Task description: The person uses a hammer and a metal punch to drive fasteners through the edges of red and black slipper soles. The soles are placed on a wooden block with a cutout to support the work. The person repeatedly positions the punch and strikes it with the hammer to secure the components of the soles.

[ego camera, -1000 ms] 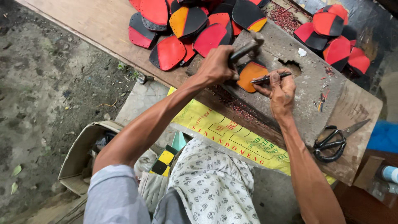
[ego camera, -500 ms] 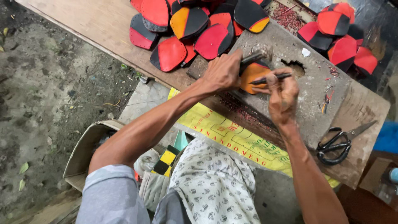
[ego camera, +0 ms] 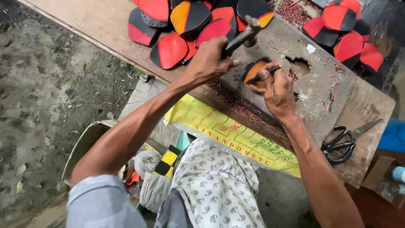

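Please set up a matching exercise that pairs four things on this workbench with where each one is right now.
Things:
1. hammer
2. thin punch
3. scissors
4. orange and black piece

Places:
A. lying at the bench's right end, untouched
B. gripped in the left hand, head raised
C. flat on the grey block, under the punch tip
D. pinched in the fingers of the right hand

Pairs: 1-B, 2-D, 3-A, 4-C
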